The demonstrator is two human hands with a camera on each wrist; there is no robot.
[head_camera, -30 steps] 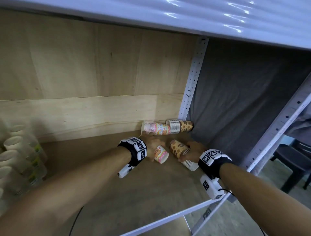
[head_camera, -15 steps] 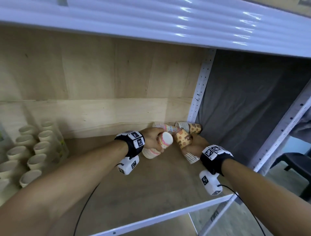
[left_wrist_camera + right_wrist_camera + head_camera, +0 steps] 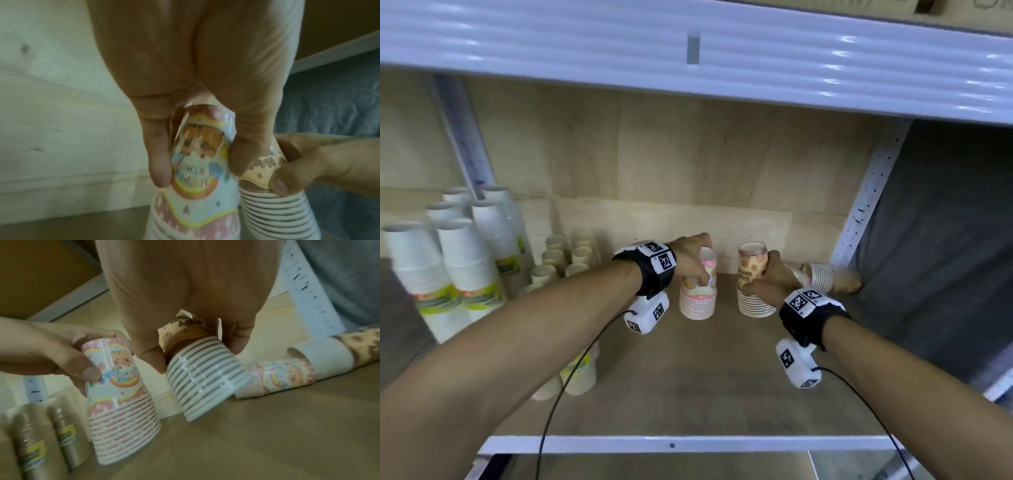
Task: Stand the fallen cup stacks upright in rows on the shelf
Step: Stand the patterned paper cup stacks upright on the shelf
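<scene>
A pink birthday-print cup stack point(image 3: 698, 294) stands rims down on the wooden shelf point(image 3: 688, 377), and my left hand point(image 3: 690, 262) grips its upper part point(image 3: 200, 146). Just to its right my right hand point(image 3: 770, 279) holds a brown-print cup stack point(image 3: 753, 284), also rims down and slightly tilted point(image 3: 203, 379). Two more stacks lie on their sides in the back right corner: a pink one point(image 3: 277, 379) and a brown one point(image 3: 828, 277).
Upright beige cup stacks point(image 3: 561, 260) and tall white cup stacks point(image 3: 458, 270) fill the shelf's left side. A perforated white post point(image 3: 866, 202) and grey cloth point(image 3: 941, 240) bound the right. The upper shelf point(image 3: 688, 51) hangs low overhead.
Both hands lifted their stacks off the shelf, turned them upright and carried them left; the stacks now stand rims down side by side. The head view swung left.
</scene>
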